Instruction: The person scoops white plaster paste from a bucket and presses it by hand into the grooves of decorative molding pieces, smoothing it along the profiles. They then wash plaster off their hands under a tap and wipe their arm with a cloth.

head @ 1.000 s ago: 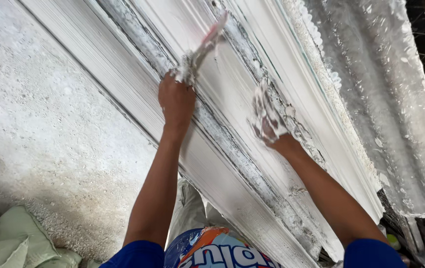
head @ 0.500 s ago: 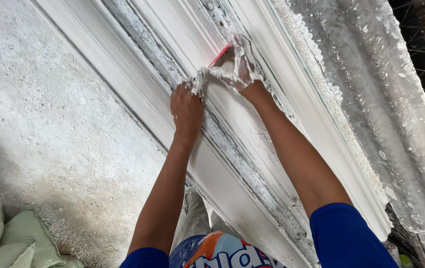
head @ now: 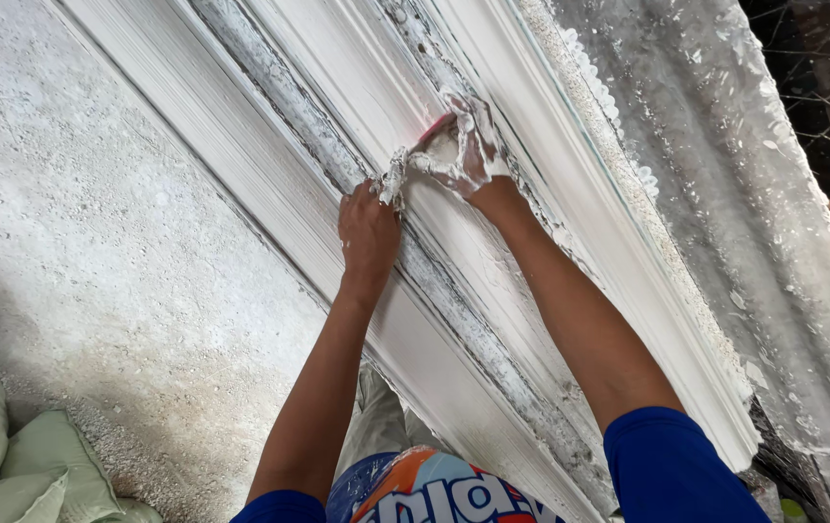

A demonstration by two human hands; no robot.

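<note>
A red-handled plaster tool [head: 431, 131], mostly hidden, is gripped in the plaster-caked right hand [head: 465, 150] and pressed to the white moulded cornice [head: 337, 68]. Just left of that grip, a clump of wet plaster [head: 393, 176] is pinched in the closed left hand [head: 368, 228]. Well below both grips, green sacks [head: 17, 460] lie on the speckled floor [head: 76, 252].

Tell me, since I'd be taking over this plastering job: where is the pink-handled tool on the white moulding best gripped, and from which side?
Probably by the pink handle, the only bare part showing. The rest is caked in wet plaster, and the right hand wraps it while the left hand pinches the plastered end. It lies along a groove of the long moulding, so come from above, fingers in line with the groove.
</note>
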